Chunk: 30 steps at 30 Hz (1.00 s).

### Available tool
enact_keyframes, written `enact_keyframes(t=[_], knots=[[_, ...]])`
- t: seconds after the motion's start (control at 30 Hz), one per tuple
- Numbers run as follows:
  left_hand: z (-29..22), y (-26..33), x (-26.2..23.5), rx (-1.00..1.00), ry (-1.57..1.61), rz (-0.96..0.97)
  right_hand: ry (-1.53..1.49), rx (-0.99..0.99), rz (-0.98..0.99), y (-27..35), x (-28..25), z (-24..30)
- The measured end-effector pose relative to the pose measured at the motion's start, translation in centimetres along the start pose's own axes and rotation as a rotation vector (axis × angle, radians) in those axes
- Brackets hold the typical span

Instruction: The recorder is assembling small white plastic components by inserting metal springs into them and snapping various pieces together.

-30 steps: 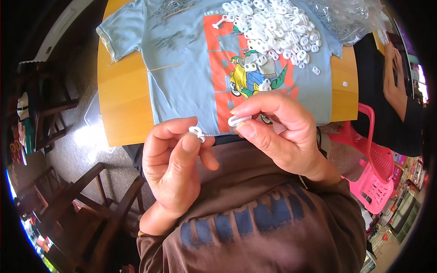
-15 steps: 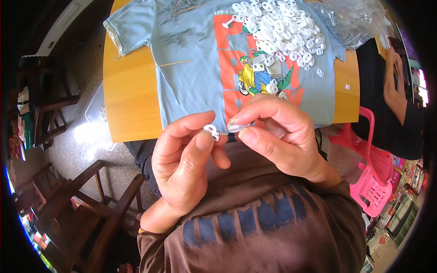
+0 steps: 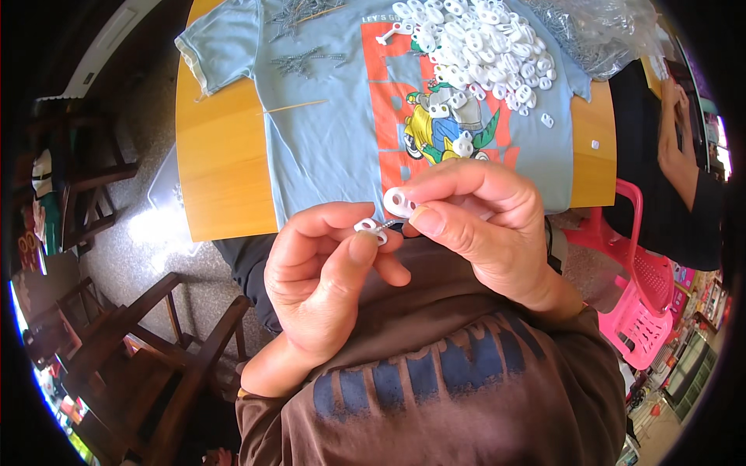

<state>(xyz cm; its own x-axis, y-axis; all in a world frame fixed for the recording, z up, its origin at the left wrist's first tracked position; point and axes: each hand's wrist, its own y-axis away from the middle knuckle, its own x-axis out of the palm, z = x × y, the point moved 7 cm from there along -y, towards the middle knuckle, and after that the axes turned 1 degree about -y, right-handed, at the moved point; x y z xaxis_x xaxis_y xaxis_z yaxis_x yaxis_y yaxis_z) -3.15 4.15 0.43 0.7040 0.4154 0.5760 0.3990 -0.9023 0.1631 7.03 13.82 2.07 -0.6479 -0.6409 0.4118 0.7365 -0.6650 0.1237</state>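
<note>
Both my hands meet above the near edge of the table. Between the thumb and fingers of my left hand (image 3: 315, 279) is a small white plastic piece with two holes (image 3: 366, 226). A thin grey coiled spring (image 3: 388, 224) sticks out of it toward the right. My right hand (image 3: 486, 225) pinches a second white two-holed piece (image 3: 398, 202), tilted so its holes show, close to the spring's free end. Whether the spring touches this second piece I cannot tell. A blue printed T-shirt (image 3: 318, 167) lies spread over the table beyond my hands.
A heap of white two-holed pieces (image 3: 489, 58) covers the shirt's far right. Grey springs (image 3: 307, 61) lie at the far left near a thin stick (image 3: 295, 107). A clear bag of springs (image 3: 598, 35) sits behind. A pink chair (image 3: 637, 311) and another person's hand (image 3: 678, 136) are at right.
My right hand has turned its white piece upright, so the holes now face up. The piece in my left hand has tilted, and its spring now slants upward to the right.
</note>
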Motion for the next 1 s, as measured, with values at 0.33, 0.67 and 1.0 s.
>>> enact_keyframes(t=[0.33,0.67,1.0], knots=[[0.3,0.0,0.2,-0.005,-0.008,0.009,0.232,-0.214,0.024,0.1,0.3,0.8],[0.4,-0.1,0.3,0.001,-0.012,0.004,0.551,-0.496,0.028,0.4,1.3,2.3],[0.2,-0.2,0.5,0.025,-0.017,0.018,0.840,-0.785,0.057,1.0,2.3,3.0]])
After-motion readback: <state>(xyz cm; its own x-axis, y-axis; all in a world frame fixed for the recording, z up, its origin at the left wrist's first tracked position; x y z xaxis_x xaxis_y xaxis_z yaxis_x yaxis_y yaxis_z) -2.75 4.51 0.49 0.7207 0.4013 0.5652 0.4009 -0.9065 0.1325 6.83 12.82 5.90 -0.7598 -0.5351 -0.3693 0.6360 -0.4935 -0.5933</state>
